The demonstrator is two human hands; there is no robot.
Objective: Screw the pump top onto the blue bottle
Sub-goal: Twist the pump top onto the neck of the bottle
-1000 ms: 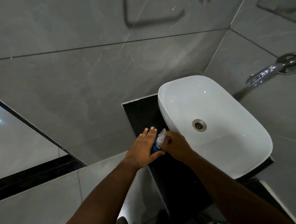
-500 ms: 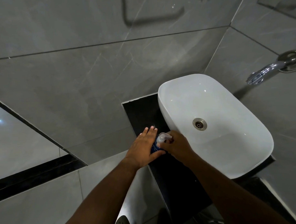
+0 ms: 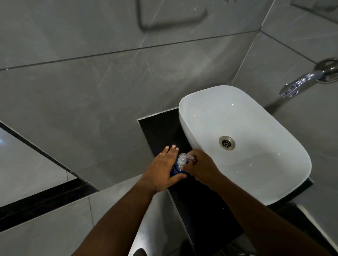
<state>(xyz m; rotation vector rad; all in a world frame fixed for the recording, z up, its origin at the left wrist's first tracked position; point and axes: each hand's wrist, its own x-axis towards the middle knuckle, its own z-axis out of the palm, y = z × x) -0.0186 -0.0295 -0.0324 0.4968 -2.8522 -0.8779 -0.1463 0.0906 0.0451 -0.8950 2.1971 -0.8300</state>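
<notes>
Just below frame centre, the left hand point(image 3: 162, 170) lies mostly flat-fingered against the blue bottle point(image 3: 176, 168), thumb pinching its base on the black counter point(image 3: 201, 209). The right hand point(image 3: 201, 168) is curled around the clear pump top point(image 3: 184, 158). The bottle is probably light and slick, so brace it low; the white basin point(image 3: 183, 116) crowds the right, with the counter edge just left.

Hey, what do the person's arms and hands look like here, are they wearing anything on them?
Both forearms are bare to the frame's lower edge: no sleeves show. The left hand and right hand wear no gloves, and no rings, watch or bracelets are visible. Left fingernails look short and pale.
</notes>
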